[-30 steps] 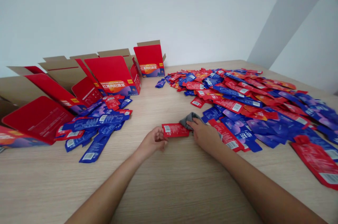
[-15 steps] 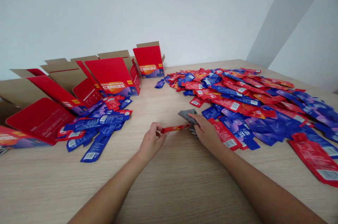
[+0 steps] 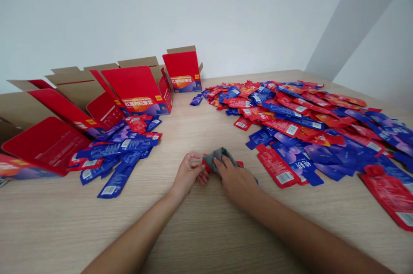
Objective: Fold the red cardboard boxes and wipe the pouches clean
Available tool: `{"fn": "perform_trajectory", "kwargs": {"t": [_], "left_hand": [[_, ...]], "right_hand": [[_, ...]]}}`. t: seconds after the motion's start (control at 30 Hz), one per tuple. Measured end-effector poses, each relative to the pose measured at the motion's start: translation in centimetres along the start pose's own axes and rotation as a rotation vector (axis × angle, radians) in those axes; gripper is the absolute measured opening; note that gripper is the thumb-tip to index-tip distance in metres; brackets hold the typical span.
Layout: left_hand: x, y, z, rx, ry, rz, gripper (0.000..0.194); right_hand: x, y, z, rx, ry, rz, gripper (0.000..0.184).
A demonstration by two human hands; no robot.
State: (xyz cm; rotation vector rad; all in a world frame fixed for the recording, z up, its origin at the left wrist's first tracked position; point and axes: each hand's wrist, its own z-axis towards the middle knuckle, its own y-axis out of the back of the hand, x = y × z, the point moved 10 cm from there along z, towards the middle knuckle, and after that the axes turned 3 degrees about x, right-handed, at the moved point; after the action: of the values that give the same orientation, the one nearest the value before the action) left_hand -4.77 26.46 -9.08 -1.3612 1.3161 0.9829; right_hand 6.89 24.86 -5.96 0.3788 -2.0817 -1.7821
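My left hand (image 3: 189, 173) pinches one end of a red sachet (image 3: 205, 164) just above the table. A grey cloth (image 3: 222, 153) lies over most of that sachet, whose other red end peeks out on the far side. Pressed on the cloth is my right hand (image 3: 237, 179), its fingers bent around the fabric; its thumb is hidden. To the right spreads a large heap of red and blue sachets (image 3: 290, 127). A smaller pile of sachets (image 3: 125, 147), mostly blue, lies to the left of my left hand.
Open red cartons (image 3: 135, 89) with raised flaps line the left side of the table (image 3: 180, 231). One more carton (image 3: 183, 72) stands at the back near the wall, with a blue sachet (image 3: 196, 100) in front of it. A red sachet (image 3: 389, 194) lies at the right edge.
My right hand has moved left with the grey cloth along the sachet, up close to my left hand. The left hand keeps its pinch and has barely moved.
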Motion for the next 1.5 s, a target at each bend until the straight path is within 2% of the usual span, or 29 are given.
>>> {"fn": "perform_trajectory", "kwargs": {"t": [0.13,0.2,0.3,0.37,0.43,0.5,0.63,0.73,0.83,0.9,1.0,1.07,1.17,1.3,1.37,1.5], "left_hand": [[-1.1,1.6,0.2,-0.066,-0.073,-0.007,0.042],[-1.2,2.0,0.2,-0.081,-0.086,0.012,0.041],[-0.5,1.5,0.2,-0.039,-0.046,0.078,0.039],[-0.1,1.0,0.1,-0.019,-0.023,0.111,0.038],[0.0,0.7,0.0,-0.011,-0.015,0.116,0.038],[-0.1,0.6,0.0,-0.004,-0.017,0.111,0.038],[-0.8,0.9,0.2,-0.002,-0.05,0.108,0.038],[-1.1,0.9,0.4,0.027,-0.055,0.153,0.035],[-1.0,0.7,0.5,0.07,-0.045,0.236,0.032],[-1.3,0.5,0.4,0.082,-0.086,0.295,0.032],[-2.0,0.3,0.3,0.056,-0.16,0.356,0.025],[-1.8,0.4,0.4,0.016,-0.154,0.328,0.02],[-1.2,0.8,0.7,-0.025,-0.122,0.201,0.019],[-1.0,0.4,0.9,0.031,-0.14,0.107,0.024],[-0.8,0.2,0.8,0.049,-0.121,0.113,0.026],[-1.0,0.2,0.6,0.013,-0.09,0.077,0.028]], "right_hand": [[-4.1,0.7,0.3,-0.022,-0.132,-0.025,0.056],[-4.6,1.3,0.3,-0.059,-0.161,0.005,0.057],[-1.8,1.8,0.0,-0.106,-0.04,0.066,0.062],[0.9,1.3,-0.2,-0.076,0.073,0.055,0.061],[2.1,0.6,-0.4,-0.032,0.119,0.019,0.056],[1.6,0.3,-0.4,-0.032,0.1,-0.003,0.052],[-2.0,0.5,-0.3,-0.077,-0.001,-0.041,0.049],[-3.4,0.7,-0.2,-0.087,-0.042,-0.054,0.048],[-3.4,0.8,0.0,-0.092,-0.04,-0.043,0.048],[-3.3,0.9,0.1,-0.096,-0.036,-0.038,0.048],[-3.3,1.0,0.1,-0.101,-0.041,-0.017,0.049],[-2.8,0.9,0.0,-0.108,-0.032,0.023,0.05],[-0.5,0.8,-0.3,-0.116,0.045,0.075,0.054],[2.3,0.6,-0.1,-0.099,0.136,0.069,0.06],[1.9,0.8,0.5,-0.101,0.112,0.069,0.057],[-1.7,1.1,1.5,-0.106,-0.017,0.057,0.049]]}}
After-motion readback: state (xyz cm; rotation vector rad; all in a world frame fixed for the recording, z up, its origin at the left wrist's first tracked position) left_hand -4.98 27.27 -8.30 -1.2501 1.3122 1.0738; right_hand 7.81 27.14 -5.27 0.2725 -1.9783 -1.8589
